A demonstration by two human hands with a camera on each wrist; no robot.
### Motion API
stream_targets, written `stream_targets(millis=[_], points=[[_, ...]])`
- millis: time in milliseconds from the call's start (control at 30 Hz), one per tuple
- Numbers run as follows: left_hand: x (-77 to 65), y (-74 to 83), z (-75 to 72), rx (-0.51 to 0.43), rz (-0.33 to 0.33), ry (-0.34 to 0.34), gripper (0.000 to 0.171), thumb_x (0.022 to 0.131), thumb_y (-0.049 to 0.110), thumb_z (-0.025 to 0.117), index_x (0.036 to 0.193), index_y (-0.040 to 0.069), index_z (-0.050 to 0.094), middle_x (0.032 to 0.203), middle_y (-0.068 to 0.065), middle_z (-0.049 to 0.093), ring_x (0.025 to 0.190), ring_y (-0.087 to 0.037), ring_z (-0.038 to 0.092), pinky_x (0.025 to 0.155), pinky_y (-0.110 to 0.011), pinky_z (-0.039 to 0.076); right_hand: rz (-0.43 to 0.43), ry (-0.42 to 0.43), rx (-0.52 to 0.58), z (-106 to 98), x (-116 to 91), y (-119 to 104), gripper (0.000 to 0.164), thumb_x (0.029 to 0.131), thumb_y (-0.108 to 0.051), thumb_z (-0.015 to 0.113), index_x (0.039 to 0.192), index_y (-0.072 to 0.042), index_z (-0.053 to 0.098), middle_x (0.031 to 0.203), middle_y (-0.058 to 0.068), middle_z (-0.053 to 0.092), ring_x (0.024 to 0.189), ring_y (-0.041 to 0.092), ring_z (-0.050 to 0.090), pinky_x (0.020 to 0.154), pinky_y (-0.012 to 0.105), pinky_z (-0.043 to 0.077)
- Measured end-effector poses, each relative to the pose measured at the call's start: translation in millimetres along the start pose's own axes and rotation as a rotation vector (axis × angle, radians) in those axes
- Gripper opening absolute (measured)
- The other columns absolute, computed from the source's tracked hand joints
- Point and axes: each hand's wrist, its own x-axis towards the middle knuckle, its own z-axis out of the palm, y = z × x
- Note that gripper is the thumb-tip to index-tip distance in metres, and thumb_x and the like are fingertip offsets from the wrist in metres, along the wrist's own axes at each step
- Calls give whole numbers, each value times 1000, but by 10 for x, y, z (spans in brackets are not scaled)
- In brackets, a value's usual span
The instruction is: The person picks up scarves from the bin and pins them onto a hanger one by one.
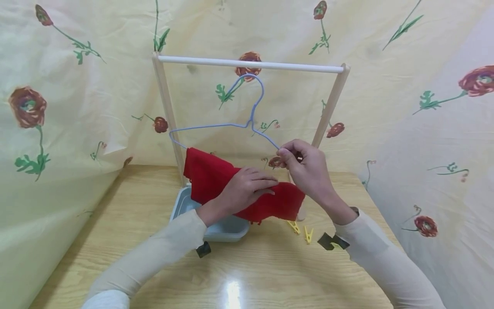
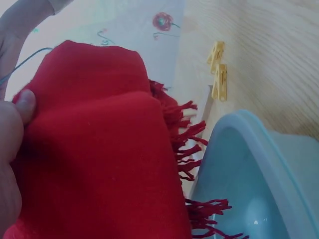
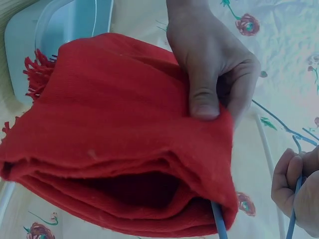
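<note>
Apparently cloth [image 1: 212, 174], slung over hanger [image 1: 252, 112], is being straightened, pinched by L hand [image 1: 247, 186] w/ hanger gripped in R hand [image 1: 310, 169]; next, prob., edges must be evened before rod [image 1: 208, 62] is used.

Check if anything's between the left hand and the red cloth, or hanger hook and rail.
Nothing visible: the left hand grips the red cloth directly, and the head view shows only a gap between the hanger hook and the white rail. Depth unclear.

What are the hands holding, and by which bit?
Right hand: the blue hanger, by one sloping shoulder. Left hand: the red fringed scarf, by its folded top edge.
</note>
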Motion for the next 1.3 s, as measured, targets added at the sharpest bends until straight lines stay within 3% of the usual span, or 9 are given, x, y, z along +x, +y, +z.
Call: stream_targets(millis=[200,300,567,800,900,967,1100,1300], points=[[49,-67,-98,-308,-7,46,32,85,4,81,117,3,75,115,-9,75,109,-19,68,94,-26,54,-8,0,-14,2,3,31,14,99,-11,67,96,2,71,78,15,67,70,24,62,62,15,51],[82,-94,-139,-374,11,34,32,86,2,80,117,1,75,116,-10,74,110,-20,66,95,-27,54,-13,4,-8,-5,11,41,14,99,-11,67,95,2,71,77,13,67,69,22,62,62,15,51],[65,-100,-141,-187,89,-83,37,86,15,83,121,9,75,119,-4,74,113,-16,67,100,-24,51,-2,-1,3,-30,11,-11,14,100,-11,66,96,1,71,77,11,66,69,19,62,60,16,51],[66,-109,-151,-50,-13,-75,46,86,29,84,126,11,72,118,-2,75,107,-14,70,95,-26,53,1,6,16,-63,29,-37,12,99,-10,67,95,1,70,77,11,66,68,16,62,62,16,52],[59,-127,-151,17,-36,-57,42,87,30,83,123,13,74,116,-1,75,106,-15,69,95,-29,52,-3,4,14,-79,36,-51,12,99,-9,67,95,1,70,77,11,66,68,12,62,62,16,52],[56,-139,-153,4,-48,-31,36,87,26,83,120,13,76,114,-1,75,105,-15,67,95,-30,50,-9,0,8,-83,39,-58,11,99,-9,67,95,1,70,77,11,66,68,16,62,61,16,51],[56,-169,-167,-138,-44,25,27,88,15,81,115,11,78,110,-1,76,103,-14,65,94,-29,49,-19,-14,-10,-76,39,-64,10,99,-8,66,96,1,71,78,13,66,68,22,61,58,17,49],[86,-216,-260,-275,-1,63,27,88,5,79,115,6,77,109,-5,75,102,-15,65,89,-27,54,-33,-39,-38,-74,22,-55,10,99,-8,66,96,1,70,78,11,65,69,21,60,58,17,48]])
